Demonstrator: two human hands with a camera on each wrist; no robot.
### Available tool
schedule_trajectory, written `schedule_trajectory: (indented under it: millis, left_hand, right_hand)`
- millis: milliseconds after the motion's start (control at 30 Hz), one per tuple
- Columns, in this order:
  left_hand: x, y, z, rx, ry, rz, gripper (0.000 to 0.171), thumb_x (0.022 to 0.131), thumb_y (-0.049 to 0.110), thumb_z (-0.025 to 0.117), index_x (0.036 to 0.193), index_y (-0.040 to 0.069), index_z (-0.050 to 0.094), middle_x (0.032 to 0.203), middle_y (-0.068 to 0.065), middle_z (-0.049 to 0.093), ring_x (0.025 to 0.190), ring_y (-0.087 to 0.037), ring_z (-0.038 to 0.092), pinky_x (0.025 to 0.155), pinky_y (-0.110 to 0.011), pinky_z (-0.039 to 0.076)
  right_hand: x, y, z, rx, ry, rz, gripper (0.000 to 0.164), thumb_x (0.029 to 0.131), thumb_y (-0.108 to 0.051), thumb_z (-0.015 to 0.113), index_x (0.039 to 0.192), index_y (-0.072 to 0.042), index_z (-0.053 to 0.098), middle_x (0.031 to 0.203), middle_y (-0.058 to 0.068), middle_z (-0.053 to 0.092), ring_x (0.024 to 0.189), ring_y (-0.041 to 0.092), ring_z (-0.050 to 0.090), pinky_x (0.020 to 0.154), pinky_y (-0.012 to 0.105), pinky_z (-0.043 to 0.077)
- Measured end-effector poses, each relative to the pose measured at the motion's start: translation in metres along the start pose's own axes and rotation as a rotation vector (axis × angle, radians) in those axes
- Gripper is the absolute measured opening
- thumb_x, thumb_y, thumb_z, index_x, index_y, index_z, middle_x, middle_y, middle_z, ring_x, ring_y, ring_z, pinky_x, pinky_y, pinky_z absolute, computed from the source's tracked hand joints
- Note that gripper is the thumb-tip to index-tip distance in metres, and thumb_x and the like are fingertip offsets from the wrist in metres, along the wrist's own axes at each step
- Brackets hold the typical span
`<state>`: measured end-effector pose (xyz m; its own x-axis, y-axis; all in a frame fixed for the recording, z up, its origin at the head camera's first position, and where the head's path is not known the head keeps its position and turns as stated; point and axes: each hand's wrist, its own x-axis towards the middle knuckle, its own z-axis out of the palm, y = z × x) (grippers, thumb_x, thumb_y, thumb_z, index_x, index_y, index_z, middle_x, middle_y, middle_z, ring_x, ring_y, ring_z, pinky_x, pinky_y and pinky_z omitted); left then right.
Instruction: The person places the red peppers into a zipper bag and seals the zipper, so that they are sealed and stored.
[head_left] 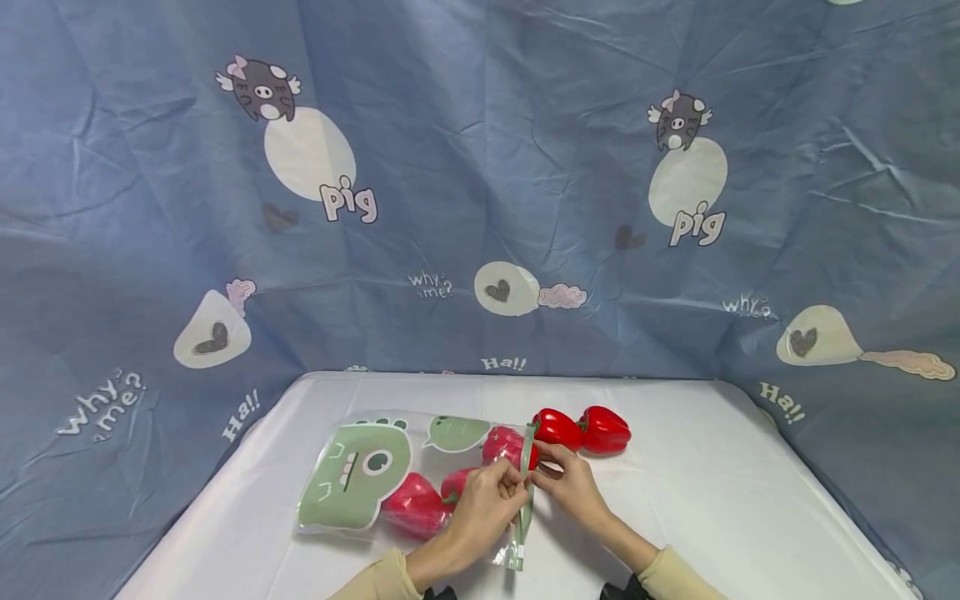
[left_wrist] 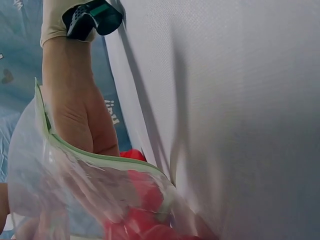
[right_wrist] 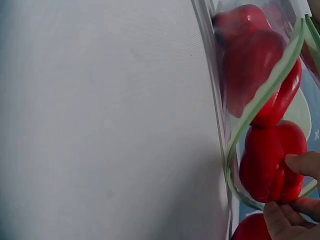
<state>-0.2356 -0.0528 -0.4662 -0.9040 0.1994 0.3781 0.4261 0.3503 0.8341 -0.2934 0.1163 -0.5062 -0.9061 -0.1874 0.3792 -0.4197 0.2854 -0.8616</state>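
A clear zip bag [head_left: 352, 475] printed with a green one-eyed monster lies on its side, its green-edged mouth facing right. My left hand [head_left: 487, 504] pinches the bag near the upper edge of the mouth. At the opening, my right hand [head_left: 573, 483] holds a red bell pepper [right_wrist: 272, 162], thumb on one side and fingers beneath it. That pepper sits between the two green strips, partly behind clear plastic in the head view. Deeper in the bag lie red bell peppers [head_left: 416, 504], partly hidden by my left hand. The left wrist view shows my right hand [left_wrist: 82, 120] reaching into the mouth.
Two more red bell peppers, one nearer the bag [head_left: 557, 429] and one farther right [head_left: 605, 430], lie touching behind my right hand. Everything rests on a white-covered table [head_left: 697, 492]. A blue printed curtain [head_left: 450, 167] hangs behind and along the sides.
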Motion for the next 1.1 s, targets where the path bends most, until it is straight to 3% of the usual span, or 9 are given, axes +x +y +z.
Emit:
schedule_trajectory:
  millis: [167,500,800,1100]
  left_hand:
    - [-0.001,-0.001,0.001,0.007,0.007,0.014,0.006,0.08,0.003,0.061,0.081,0.008,0.061,0.064,0.006,0.058,0.044,0.004,0.05,0.038,-0.019,0.046]
    - [0.0,-0.002,0.001,0.02,0.018,0.056,0.007,0.079,-0.001,0.059,0.081,0.005,0.062,0.064,0.003,0.059,0.047,0.004,0.049,0.039,-0.014,0.043]
    - [0.0,-0.004,0.001,0.026,0.014,0.061,0.007,0.078,-0.001,0.059,0.083,0.002,0.062,0.065,0.004,0.059,0.048,0.005,0.049,0.039,-0.015,0.045]
    - [-0.001,-0.003,0.001,0.01,0.014,0.052,0.008,0.077,0.0,0.058,0.082,0.004,0.062,0.066,0.004,0.059,0.048,0.004,0.05,0.039,-0.017,0.046]
  right_hand:
    - [0.0,0.0,0.006,0.002,-0.01,-0.019,0.041,0.079,0.004,0.072,0.118,0.007,0.061,0.114,0.02,0.066,0.104,0.036,0.066,0.086,0.038,0.056]
    - [-0.004,-0.034,0.005,-0.022,-0.066,-0.004,0.039,0.081,0.008,0.068,0.117,0.016,0.057,0.116,0.03,0.063,0.107,0.045,0.062,0.087,0.048,0.052]
    - [0.005,0.003,0.014,-0.026,-0.076,0.022,0.036,0.082,0.003,0.07,0.115,0.011,0.061,0.116,0.025,0.065,0.109,0.042,0.063,0.088,0.037,0.055]
    - [0.007,0.008,0.015,-0.021,-0.103,0.01,0.034,0.08,0.002,0.07,0.112,0.009,0.062,0.112,0.025,0.066,0.107,0.043,0.063,0.086,0.036,0.056]
